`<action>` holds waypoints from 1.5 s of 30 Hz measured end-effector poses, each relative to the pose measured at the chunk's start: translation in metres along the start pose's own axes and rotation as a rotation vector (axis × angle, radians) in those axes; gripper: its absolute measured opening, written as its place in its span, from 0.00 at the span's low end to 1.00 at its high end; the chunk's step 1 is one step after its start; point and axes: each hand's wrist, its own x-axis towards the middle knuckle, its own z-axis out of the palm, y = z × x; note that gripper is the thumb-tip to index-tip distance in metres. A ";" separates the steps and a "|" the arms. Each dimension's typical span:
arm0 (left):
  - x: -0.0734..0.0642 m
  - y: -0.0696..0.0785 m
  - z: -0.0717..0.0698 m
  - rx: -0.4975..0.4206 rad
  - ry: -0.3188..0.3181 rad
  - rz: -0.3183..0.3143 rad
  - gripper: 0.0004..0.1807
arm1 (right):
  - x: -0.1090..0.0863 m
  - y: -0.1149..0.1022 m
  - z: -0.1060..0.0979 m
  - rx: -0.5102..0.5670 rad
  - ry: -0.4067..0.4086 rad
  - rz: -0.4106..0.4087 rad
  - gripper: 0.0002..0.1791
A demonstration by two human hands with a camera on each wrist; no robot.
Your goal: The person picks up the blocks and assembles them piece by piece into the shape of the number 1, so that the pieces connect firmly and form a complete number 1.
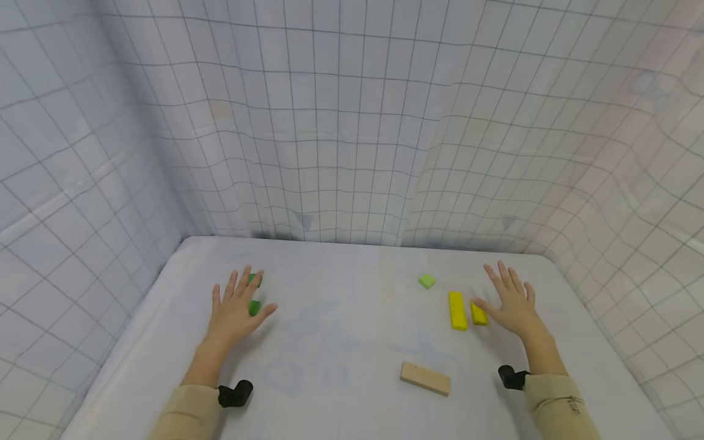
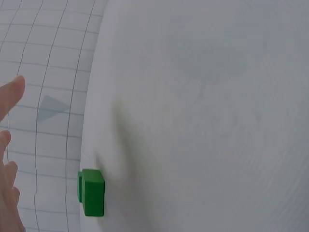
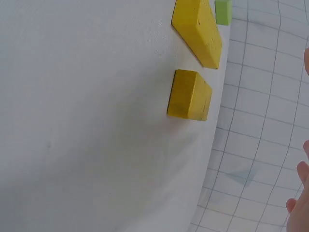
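Note:
My left hand (image 1: 233, 313) is spread above the table's left side with its fingers straight, holding nothing. Partly behind its fingers and thumb lie two green blocks; the nearer green block (image 1: 254, 307) also shows in the left wrist view (image 2: 93, 192). Over the right side, my right hand (image 1: 513, 305) is spread too and holds nothing. Its thumb overlaps the shorter yellow block (image 1: 479, 313) in the head view; the right wrist view shows this block apart from the hand. Just left of it lies a longer yellow block (image 1: 458, 311).
A small light green block (image 1: 426, 281) lies farther back, left of the yellow ones. Nearer the front is a plain wooden block (image 1: 425, 379). The white table (image 1: 341, 305) is bounded by grid-patterned curtains (image 1: 330, 153) behind and at both sides.

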 end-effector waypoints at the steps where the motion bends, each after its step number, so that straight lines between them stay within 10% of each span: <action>1: 0.001 0.003 0.002 -0.030 0.010 0.015 0.44 | 0.000 0.001 0.000 0.017 0.011 -0.012 0.45; 9: 0.008 0.036 0.018 -0.286 0.019 0.165 0.44 | -0.001 0.019 0.009 0.121 0.056 -0.074 0.45; 28: -0.003 0.114 0.062 -0.832 -0.208 0.340 0.40 | -0.003 0.048 0.031 0.519 -0.087 0.013 0.47; 45: -0.013 0.167 0.096 -0.985 -0.434 0.384 0.38 | -0.003 0.050 0.042 0.631 -0.138 0.085 0.47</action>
